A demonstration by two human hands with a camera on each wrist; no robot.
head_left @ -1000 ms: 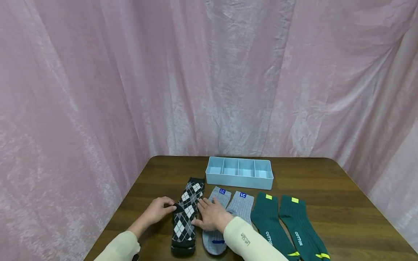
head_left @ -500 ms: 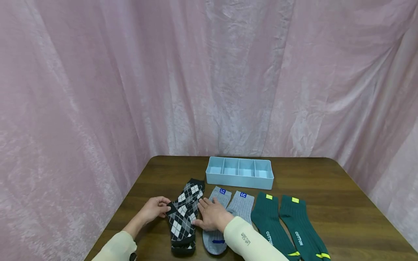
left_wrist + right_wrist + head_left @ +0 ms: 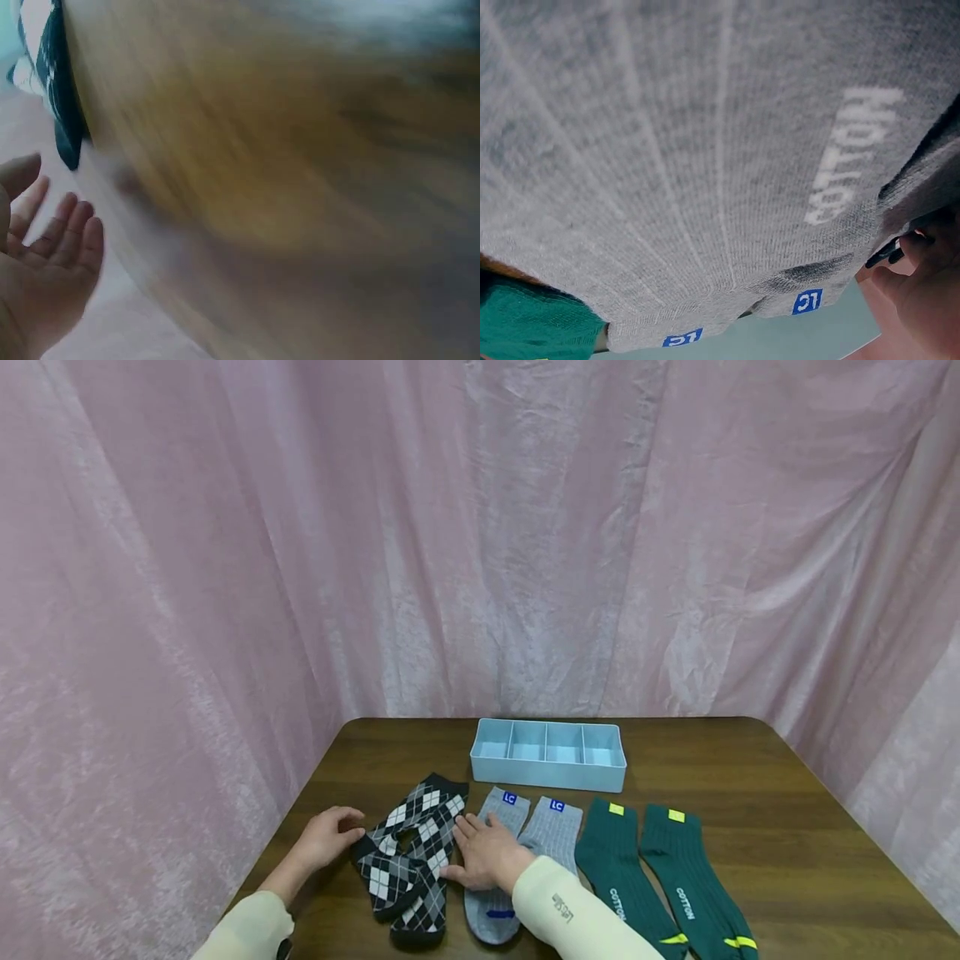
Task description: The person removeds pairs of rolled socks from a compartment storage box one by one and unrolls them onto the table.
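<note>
Two black, grey and white argyle socks (image 3: 431,843) lie on the table in the head view. They overlap at the black cuffs and near the feet, with a small gap between. My left hand (image 3: 325,838) is at the left sock's bent edge, thumb close to it. The left wrist view has this hand's fingers loosely spread, holding nothing, below the sock's dark end (image 3: 67,127). My right hand (image 3: 489,855) rests with extended fingers across a grey sock (image 3: 491,928), fingertips at the right argyle sock's edge. "COTTON" lettering and blue LC labels mark the grey socks in the right wrist view.
Behind the socks stands a light blue box (image 3: 549,774) with several compartments. Two green socks (image 3: 611,852) with yellow labels lie to the right of the grey pair. A pink curtain (image 3: 480,543) hangs behind the wooden table (image 3: 787,827).
My left hand has moved left and drawn the upper argyle sock sideways off the other one, so both now show. The right hand has stayed in place.
</note>
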